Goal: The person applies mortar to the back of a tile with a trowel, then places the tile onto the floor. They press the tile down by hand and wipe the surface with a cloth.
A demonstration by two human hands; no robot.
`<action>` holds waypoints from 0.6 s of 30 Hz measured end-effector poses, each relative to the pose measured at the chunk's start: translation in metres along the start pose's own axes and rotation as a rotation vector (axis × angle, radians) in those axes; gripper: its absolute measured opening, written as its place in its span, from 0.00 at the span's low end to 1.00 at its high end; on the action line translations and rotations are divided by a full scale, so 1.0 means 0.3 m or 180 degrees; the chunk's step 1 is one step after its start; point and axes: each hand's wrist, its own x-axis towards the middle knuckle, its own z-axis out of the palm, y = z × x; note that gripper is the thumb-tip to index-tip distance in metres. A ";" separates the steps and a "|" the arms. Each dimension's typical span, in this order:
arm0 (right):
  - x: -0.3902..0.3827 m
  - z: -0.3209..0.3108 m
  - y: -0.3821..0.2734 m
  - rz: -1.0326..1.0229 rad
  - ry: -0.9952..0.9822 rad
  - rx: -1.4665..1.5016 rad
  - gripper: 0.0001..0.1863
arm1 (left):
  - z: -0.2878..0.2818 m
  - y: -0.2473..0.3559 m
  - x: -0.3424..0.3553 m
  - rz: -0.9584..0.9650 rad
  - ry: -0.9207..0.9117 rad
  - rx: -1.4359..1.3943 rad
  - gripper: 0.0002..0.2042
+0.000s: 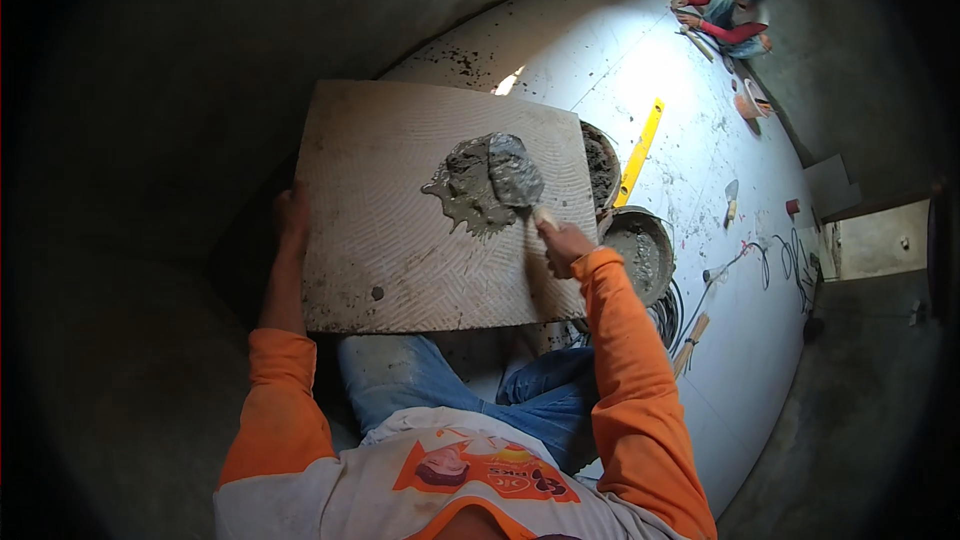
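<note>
The person's jeans [410, 380] run under the tile [400, 260], which hides the knees and whatever props it. The right hand [563, 248] is closed around the handle of a trowel [515, 172], its blade so smeared that its edge blurs into the mortar [465, 185] on the tile's ridged face. The left hand [292, 215] is at the tile's left edge, in shadow; its fingers are hard to make out, so I cannot tell how far they close. Just right of the tile, a bucket [667, 240] and, farther off, another bucket [613, 152] are both partly covered by it. The orange sleeve [635, 360] cuts across a dark coil [664, 318]. Beyond lies a yellow level [640, 153]; far off, a crouching person [735, 20] is small, handling something glare obscures.
</note>
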 end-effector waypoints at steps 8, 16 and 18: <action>-0.308 0.000 -0.216 0.0793 -0.0961 0.0652 0.32 | -0.066 -0.037 -0.040 -0.0161 -0.0029 -0.0318 0.30; -0.248 0.028 -0.124 0.0105 -0.0827 0.1404 0.25 | -0.038 -0.005 0.010 -0.0321 -0.0025 -0.0330 0.29; -0.253 0.014 -0.136 0.0125 -0.0572 0.1661 0.23 | -0.034 -0.009 0.041 -0.0196 -0.0122 -0.0343 0.29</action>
